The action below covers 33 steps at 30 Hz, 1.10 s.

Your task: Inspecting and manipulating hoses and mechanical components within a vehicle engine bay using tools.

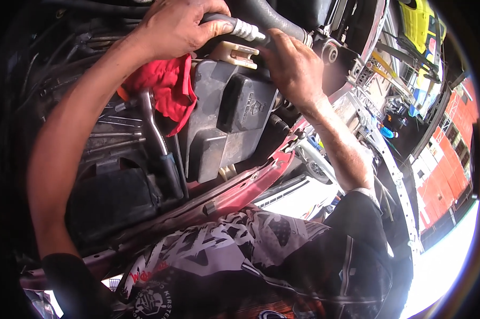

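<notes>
Over the engine bay, my left hand [184, 29] is closed around a black rubber hose [219, 19], its thumb lying along it. A silver crimped metal fitting [245, 31] on that hose shows between my hands. My right hand [297, 68] is curled round the dark end beyond the fitting; its fingertips are partly hidden. Just below the hose sits a cream plastic bracket [233, 55], above a black plastic box [218, 130] with a raised lid. A red cloth [168, 87] lies under my left forearm, beside a chrome ratchet handle [153, 125] with a dark grip.
Several wrenches [117, 123] lie on the left of the bay. A thick black hose [280, 21] curves behind my right hand. The red body edge [250, 186] runs between me and the engine. Farther right are a white car [298, 196] and a yellow vehicle [418, 26].
</notes>
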Motion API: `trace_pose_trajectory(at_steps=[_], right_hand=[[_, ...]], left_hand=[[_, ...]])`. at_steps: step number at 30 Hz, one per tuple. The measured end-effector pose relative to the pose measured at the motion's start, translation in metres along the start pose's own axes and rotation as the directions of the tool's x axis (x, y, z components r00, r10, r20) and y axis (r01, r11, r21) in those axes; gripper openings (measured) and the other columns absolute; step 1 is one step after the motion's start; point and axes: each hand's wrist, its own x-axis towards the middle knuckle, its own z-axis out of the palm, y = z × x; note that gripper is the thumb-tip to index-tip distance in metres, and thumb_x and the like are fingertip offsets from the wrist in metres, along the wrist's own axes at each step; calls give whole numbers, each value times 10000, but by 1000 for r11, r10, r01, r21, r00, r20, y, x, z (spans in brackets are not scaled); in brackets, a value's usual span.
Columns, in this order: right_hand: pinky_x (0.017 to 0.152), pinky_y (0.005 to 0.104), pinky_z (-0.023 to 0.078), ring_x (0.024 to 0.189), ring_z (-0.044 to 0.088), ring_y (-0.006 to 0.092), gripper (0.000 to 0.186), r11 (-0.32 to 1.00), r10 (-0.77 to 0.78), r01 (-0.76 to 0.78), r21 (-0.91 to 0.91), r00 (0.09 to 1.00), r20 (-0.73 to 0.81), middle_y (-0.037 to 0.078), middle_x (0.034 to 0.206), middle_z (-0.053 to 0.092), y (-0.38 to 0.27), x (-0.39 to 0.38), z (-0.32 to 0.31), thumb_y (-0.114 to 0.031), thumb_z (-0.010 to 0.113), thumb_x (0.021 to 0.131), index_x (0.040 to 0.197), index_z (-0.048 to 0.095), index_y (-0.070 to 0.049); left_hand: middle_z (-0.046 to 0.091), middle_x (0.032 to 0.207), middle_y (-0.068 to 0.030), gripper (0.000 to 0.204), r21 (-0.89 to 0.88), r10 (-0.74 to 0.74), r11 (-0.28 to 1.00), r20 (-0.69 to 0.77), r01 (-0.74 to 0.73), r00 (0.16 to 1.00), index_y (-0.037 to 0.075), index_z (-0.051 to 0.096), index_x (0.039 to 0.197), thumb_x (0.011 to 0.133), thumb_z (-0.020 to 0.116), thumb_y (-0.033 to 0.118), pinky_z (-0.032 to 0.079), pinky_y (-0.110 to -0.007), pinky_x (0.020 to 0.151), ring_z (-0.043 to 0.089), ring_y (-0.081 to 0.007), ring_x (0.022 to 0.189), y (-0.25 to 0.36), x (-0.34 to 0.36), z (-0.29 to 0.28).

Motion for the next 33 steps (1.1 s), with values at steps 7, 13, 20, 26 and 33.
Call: trace_pose_trajectory(at_steps=[7, 13, 20, 26, 33], right_hand=[[782, 314, 541, 835, 668, 143, 410, 874, 1, -357, 331, 681, 732, 79, 826, 673, 31, 63, -35, -354, 619, 963, 1115, 637, 26], [731, 366, 550, 823, 704, 224, 360, 955, -137, -84, 283, 724, 676, 128, 843, 699, 43, 62, -30, -330, 636, 951, 1100, 645, -2], [688, 427, 532, 814, 674, 337, 343, 998, -42, 41, 44, 998, 35, 136, 830, 665, 13, 9, 0, -380, 675, 893, 1047, 616, -79], [797, 406, 544, 921, 689, 317, 487, 956, 147, -241, 168, 888, 435, 151, 921, 694, 17, 33, -19, -466, 717, 852, 1085, 656, -43], [846, 354, 548, 915, 705, 210, 476, 901, -40, -323, 290, 603, 797, 148, 957, 723, 47, 74, -36, -347, 681, 915, 1240, 627, -3]], left_hand=[[709, 949, -125, 291, 56, 62, 997, -21, -60, 998, 82, 701, 1046, 893, 663, 326, 508, -409, 815, 670, -307, 898, -6, -3, 5], [697, 1014, -104, 315, 65, 0, 998, 20, -1, 1000, 105, 680, 1115, 903, 679, 337, 486, -406, 845, 646, -297, 952, -15, -3, 9], [726, 901, -142, 300, 12, -68, 998, 81, 67, 994, 67, 726, 992, 900, 629, 335, 528, -404, 781, 696, -304, 853, 2, 1, -1], [723, 919, -145, 320, 18, -82, 997, 89, 81, 993, 72, 726, 1008, 911, 619, 358, 527, -405, 790, 694, -306, 862, 7, 1, -5], [698, 984, -112, 327, 103, 74, 992, -47, -69, 996, 100, 677, 1123, 907, 675, 344, 491, -408, 844, 655, -297, 932, -9, -4, 6]])
